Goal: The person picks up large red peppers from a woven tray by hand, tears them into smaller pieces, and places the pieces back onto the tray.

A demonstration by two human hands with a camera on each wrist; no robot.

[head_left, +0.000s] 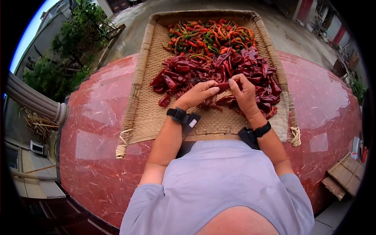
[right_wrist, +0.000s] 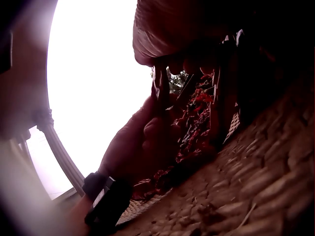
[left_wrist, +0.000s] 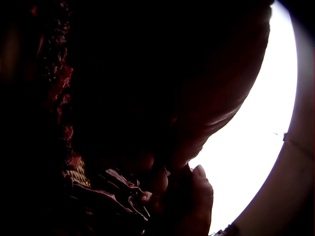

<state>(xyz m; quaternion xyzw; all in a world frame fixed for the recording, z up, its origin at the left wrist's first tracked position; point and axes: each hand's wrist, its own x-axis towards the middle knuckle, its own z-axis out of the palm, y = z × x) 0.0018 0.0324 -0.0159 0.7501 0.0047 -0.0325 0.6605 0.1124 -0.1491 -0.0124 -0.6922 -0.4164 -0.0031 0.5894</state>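
A dried red chili is held between both hands over a woven straw tray. My left hand pinches its left end with curled fingers, and my right hand grips the right end. Under and behind the hands lies a heap of dark red dried chilies. Farther back is a pile of mixed red, orange and green chilies. The left wrist view is dark, with chilies faintly seen. In the right wrist view the left hand appears against chilies.
The tray lies on a red marble tabletop. One loose chili sits apart on the tray's left. A stone column and shrubs are at left. Cardboard boxes lie on the ground at right.
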